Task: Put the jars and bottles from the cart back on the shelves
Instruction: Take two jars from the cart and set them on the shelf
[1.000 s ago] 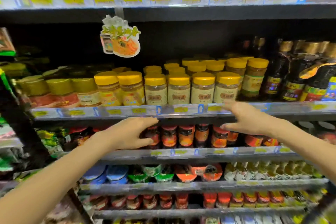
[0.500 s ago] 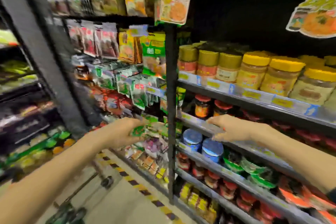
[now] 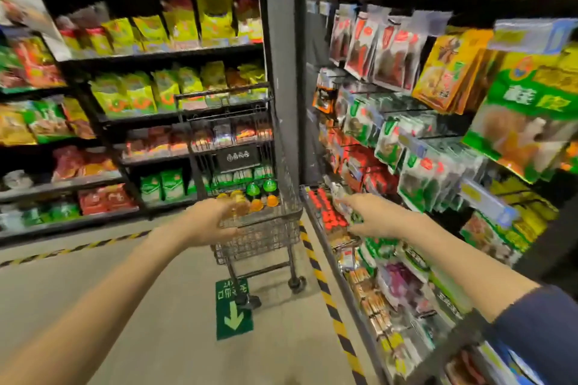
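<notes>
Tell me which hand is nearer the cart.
Left. The left hand is at the near rim of the cart; the right hand is right of it, by the shelf.

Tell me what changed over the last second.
The view swung left, from the jar shelves to the cart with its jars and bottles. The left hand moved from the shelf edge toward the cart's rim; the right hand left the shelf too. Both hands stay empty, nothing gripped.

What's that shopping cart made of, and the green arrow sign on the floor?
The cart looks like dark coated metal wire: thin mesh basket, tube legs. The green arrow sign seems a flat printed sticker or mat, matte; blur leaves it open.
</notes>
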Motion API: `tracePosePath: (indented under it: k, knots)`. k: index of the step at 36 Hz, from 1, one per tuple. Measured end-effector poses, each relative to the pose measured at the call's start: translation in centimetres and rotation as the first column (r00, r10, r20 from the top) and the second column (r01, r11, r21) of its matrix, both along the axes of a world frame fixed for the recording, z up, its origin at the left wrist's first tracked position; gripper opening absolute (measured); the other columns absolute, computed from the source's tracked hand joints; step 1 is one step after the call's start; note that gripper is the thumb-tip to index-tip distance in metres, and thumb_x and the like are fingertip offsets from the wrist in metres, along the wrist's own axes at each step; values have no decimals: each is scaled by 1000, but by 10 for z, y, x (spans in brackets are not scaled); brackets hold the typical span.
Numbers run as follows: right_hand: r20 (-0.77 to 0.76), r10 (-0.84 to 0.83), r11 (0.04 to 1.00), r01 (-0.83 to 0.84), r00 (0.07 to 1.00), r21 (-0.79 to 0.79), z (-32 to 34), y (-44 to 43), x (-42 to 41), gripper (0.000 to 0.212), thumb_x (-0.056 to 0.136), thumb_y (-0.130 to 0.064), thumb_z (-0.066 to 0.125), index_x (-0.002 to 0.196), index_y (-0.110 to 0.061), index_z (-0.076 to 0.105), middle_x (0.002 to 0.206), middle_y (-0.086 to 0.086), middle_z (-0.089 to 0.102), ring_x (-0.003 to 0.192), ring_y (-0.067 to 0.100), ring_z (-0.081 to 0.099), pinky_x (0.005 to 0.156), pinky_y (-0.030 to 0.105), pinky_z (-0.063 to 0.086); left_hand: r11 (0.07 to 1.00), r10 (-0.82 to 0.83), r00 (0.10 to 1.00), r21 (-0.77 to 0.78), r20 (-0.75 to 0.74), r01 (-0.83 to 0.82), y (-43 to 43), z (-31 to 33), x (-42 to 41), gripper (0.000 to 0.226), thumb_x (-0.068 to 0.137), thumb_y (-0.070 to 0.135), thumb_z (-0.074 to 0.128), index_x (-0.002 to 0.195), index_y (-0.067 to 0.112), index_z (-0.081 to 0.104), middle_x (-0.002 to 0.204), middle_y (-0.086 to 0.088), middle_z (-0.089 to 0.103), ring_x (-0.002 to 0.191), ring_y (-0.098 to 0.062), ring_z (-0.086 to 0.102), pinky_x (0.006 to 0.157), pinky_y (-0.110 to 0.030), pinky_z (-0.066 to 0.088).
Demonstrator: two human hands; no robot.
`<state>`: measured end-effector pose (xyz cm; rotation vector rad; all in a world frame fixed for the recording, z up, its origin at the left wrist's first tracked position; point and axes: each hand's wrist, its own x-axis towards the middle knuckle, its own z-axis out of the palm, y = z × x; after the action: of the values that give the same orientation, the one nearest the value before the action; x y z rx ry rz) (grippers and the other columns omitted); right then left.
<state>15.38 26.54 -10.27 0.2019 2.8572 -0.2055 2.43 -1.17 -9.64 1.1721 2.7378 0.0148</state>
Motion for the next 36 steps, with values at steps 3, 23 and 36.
tracePosePath:
  k: [3,23,36]
  knots:
    - [-15,54,999,-54,998,-4,-9,5,-46,58,91,-24,53,141,-7,31,116,6,57,104,16,56,83,30,49,987,157,987,40,20,-158,-9,-8,-26,62,86,43,60,138,17,41,139,-2,51,124,-18,49,101,-29,40]
    - [45,201,977,-197,979,-82,-71,-36,-318,62,89,-25,56,143,-8,31,143,14,44,130,28,43,104,37,39,926,374,916,-12,144,-376,-52,-87,-232,65,87,38,60,141,10,37,146,-7,41,135,-21,37,108,-30,30]
    - [112,87,975,-61,990,-215,-104,-53,-440,62,90,-28,57,143,-6,32,147,13,38,135,27,36,106,31,31,971,237,938,-88,253,-221,-21,-116,-385,66,89,44,56,141,9,36,144,-9,44,129,-26,44,103,-31,35]
